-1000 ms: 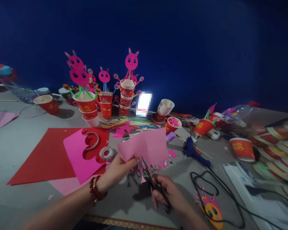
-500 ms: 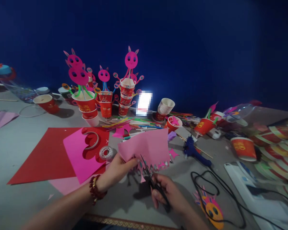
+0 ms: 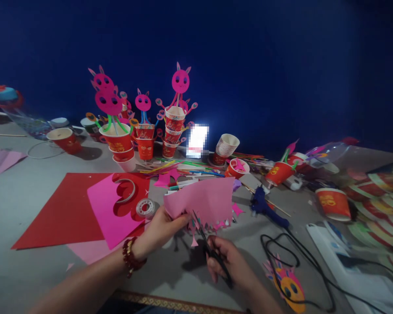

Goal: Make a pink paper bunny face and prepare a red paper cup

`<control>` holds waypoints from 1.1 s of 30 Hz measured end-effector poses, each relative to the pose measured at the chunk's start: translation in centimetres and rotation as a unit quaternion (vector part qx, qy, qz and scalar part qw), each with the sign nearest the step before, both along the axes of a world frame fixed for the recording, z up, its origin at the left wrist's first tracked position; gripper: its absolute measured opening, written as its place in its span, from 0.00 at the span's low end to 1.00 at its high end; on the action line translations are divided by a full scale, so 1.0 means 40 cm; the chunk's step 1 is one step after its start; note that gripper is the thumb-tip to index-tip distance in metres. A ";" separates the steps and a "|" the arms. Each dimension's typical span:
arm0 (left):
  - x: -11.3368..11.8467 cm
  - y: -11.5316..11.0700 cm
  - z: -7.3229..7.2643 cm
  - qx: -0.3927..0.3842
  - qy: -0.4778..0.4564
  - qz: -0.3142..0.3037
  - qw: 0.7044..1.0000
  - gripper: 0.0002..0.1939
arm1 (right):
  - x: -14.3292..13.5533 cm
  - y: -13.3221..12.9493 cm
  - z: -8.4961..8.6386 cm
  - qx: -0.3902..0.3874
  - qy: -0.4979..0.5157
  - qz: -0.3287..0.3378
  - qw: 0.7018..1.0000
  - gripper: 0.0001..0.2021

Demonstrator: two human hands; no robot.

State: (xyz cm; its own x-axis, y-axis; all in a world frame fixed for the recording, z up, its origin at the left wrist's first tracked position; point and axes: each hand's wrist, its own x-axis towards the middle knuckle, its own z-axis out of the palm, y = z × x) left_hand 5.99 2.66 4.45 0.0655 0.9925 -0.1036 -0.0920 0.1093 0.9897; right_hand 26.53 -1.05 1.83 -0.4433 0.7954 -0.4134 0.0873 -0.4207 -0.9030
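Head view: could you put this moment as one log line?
left hand: holds pink sheet; right hand: holds scissors at sheet's lower edge; nearby: blue glue gun

The person in front of me wears a beaded bracelet (image 3: 130, 258) round the left wrist, its small round beads a deep, glossy red with a few golden ones among them, bunched thickly together. The left hand (image 3: 165, 227) and the right hand (image 3: 227, 260) are both bare, and so are the left forearm (image 3: 91, 279) and right forearm (image 3: 260, 292), as far as I can see, tapering toward the wrists.
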 end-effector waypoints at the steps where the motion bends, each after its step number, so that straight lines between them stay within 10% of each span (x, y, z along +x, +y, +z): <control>1: 0.000 0.001 0.002 0.002 -0.002 0.004 1.000 0.15 | 0.001 -0.001 -0.002 0.002 0.000 0.000 1.000 0.34; 33: -0.001 0.003 -0.006 -0.013 -0.010 0.026 1.000 0.16 | 0.007 -0.008 -0.027 0.002 -0.005 -0.004 1.000 0.32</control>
